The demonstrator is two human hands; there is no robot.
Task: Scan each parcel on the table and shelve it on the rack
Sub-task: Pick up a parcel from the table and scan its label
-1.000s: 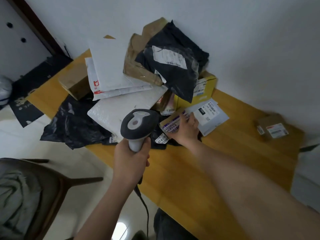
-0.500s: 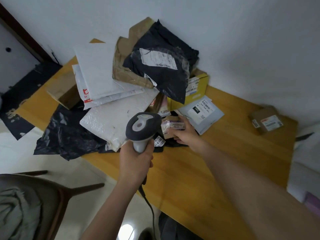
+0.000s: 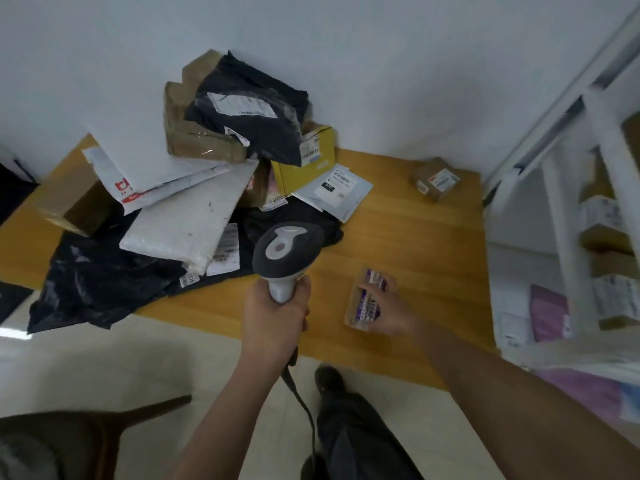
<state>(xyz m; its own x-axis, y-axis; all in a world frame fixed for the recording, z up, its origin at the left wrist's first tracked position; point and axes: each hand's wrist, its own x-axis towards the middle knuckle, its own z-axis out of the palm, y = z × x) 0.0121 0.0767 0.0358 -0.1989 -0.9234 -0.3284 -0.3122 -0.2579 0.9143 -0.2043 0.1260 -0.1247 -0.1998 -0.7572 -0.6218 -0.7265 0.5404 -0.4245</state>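
Note:
My left hand [image 3: 275, 313] grips the handle of a grey corded barcode scanner [image 3: 285, 251], held upright over the near edge of the wooden table [image 3: 415, 237]. My right hand [image 3: 391, 310] holds a small brown parcel with a purple-printed label [image 3: 365, 303] above the table's near right part, to the right of the scanner. A heap of parcels fills the table's left half: black bags [image 3: 100, 282], white mailers [image 3: 187, 216], a brown box [image 3: 194, 133] and a yellow box [image 3: 304, 161]. The white rack [image 3: 568, 209] stands at the right.
A small brown box [image 3: 434, 178] sits alone at the table's far right corner. Several parcels lie on the rack's shelves. A dark wooden chair [image 3: 79, 431] is at the lower left. My leg and shoe [image 3: 343, 420] are on the pale floor below the table.
My right hand has pulled the small labelled parcel out of the heap and carried it right and nearer. The view has swung right, bringing the rack in. The scanner stays gripped.

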